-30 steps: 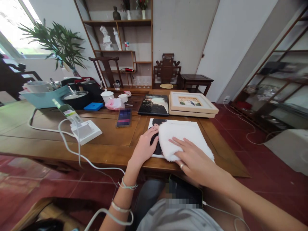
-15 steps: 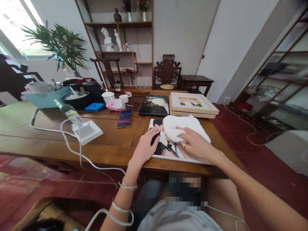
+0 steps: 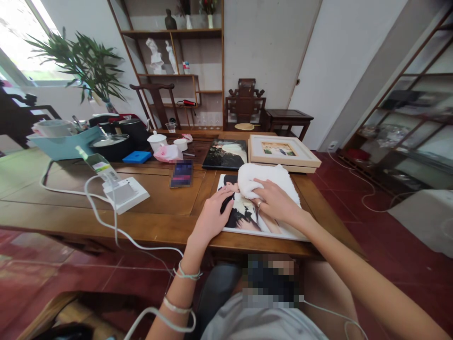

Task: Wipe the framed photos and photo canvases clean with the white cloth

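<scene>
Left of the flat white-edged photo panel, brown wooden tabletop is open as far as the dark rectangular phone; farther left, a looping white cable obstructs. Right of the panel, a strip of tabletop lies open. Past its far edge, a flat black picture panel and stacked cream wooden frames leave a narrow gap, partly hidden by a fluffy white cloth. On the panel, the left hand blocks the left edge, the right hand and cloth the far part; the near middle is free.

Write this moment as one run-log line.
left hand: on photo panel, left side; right hand: on white cloth; white cloth: over panel's far part; beyond: dark picture, framed picture
</scene>
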The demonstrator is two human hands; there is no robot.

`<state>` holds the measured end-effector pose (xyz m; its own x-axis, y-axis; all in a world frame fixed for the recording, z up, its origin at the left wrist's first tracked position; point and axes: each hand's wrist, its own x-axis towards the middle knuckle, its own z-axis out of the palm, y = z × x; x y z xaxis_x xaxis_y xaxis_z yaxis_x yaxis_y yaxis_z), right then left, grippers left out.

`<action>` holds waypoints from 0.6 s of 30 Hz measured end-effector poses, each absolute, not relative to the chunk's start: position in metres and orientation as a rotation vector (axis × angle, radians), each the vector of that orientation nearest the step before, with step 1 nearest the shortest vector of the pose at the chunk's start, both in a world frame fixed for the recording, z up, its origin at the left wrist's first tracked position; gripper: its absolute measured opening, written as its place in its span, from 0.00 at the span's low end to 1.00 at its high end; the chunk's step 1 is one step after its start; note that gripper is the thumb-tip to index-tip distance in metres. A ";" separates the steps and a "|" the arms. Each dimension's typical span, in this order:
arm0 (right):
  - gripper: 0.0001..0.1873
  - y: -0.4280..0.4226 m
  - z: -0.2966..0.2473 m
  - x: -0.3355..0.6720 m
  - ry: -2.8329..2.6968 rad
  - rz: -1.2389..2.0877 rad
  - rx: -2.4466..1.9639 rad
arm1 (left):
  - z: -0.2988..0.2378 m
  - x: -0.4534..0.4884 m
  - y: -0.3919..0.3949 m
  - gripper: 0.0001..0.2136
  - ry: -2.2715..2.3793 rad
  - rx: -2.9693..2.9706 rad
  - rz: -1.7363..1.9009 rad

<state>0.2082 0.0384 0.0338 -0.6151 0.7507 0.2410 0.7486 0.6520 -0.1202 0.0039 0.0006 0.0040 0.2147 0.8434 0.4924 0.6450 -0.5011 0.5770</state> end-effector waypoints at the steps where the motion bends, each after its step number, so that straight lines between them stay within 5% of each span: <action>1: 0.15 0.039 0.034 0.207 -2.601 0.009 -1.208 | 0.004 0.004 0.001 0.14 1.413 2.241 1.161; 18: 0.15 -0.009 0.037 0.191 -2.658 0.062 -1.153 | 0.006 0.004 -0.001 0.13 1.366 2.266 1.166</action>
